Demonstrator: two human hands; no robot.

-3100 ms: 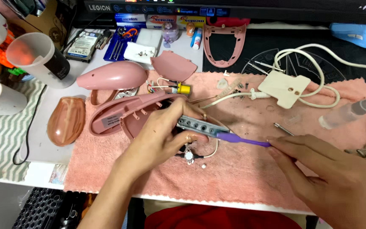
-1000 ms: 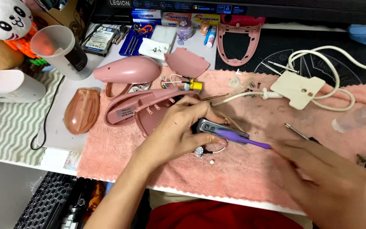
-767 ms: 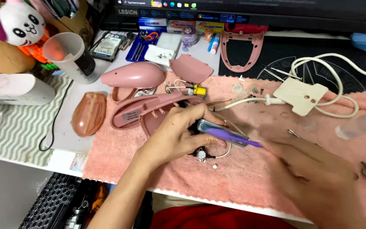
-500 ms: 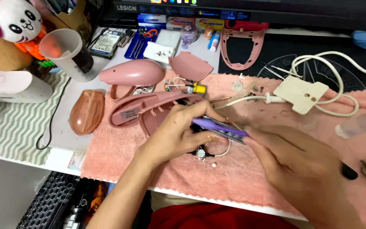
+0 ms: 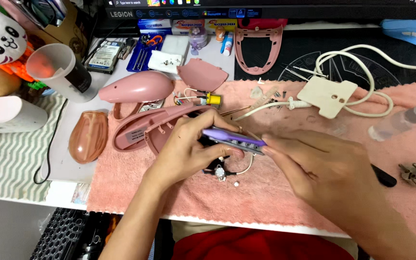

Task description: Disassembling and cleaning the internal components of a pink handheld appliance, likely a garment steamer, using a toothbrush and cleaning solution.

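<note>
Here, both hands meet over the pink towel (image 5: 285,202).
Left hand (image 5: 188,151) pinches a grey part (image 5: 244,144); right hand (image 5: 323,168) grips a purple tool (image 5: 229,136) across it.

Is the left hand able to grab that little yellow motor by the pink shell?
Probably yes. The left hand is holding a small grey part with the purple tool on it, so it would have to let go first. The yellow motor lies uncovered on the pink towel just beyond its fingers.

White desk (image 5: 68,159): pink towel (image 5: 285,202), striped mat (image 5: 6,163), black mat (image 5: 362,58), plastic cup (image 5: 58,72)
</note>
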